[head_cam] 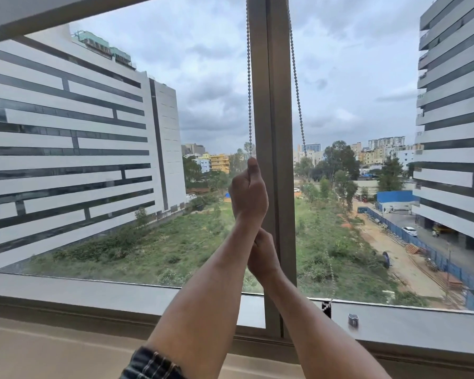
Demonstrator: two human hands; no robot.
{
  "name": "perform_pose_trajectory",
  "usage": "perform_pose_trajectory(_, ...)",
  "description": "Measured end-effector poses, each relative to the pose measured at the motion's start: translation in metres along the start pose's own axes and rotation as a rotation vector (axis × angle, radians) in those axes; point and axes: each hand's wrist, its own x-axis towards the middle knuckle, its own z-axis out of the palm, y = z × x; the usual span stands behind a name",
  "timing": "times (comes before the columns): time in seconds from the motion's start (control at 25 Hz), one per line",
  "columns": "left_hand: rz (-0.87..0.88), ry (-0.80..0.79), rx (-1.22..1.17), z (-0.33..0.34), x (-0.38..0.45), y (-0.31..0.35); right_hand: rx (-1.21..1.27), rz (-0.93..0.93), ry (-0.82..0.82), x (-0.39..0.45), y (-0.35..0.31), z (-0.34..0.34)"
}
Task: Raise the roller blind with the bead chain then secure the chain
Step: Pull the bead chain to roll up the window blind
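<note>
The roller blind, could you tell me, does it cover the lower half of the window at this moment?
No, the glass is bare down to the window sill, and only the blind's bottom edge shows at the top left.

Left hand [248, 192] grips bead chain [249, 86]; right hand [263, 255] grips below.

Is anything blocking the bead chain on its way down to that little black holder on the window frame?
Nothing visible does. The right strand of the bead chain hangs freely down to the black holder; both hands grip the left strand, clear of it.
</note>
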Motion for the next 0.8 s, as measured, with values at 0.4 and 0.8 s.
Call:
perform_pose_trajectory(0.4,0.022,0.003,0.054,-0.013,-0.017,-0.023,0.180,-0.025,0.044,0.056,-0.051,-0.051)
perform_pose_trajectory(0.8,-0.111,-0.130,0.188,-0.015,-0.092,-0.072,0.262,0.064,-0.041,0.067,-0.102,-0.018)
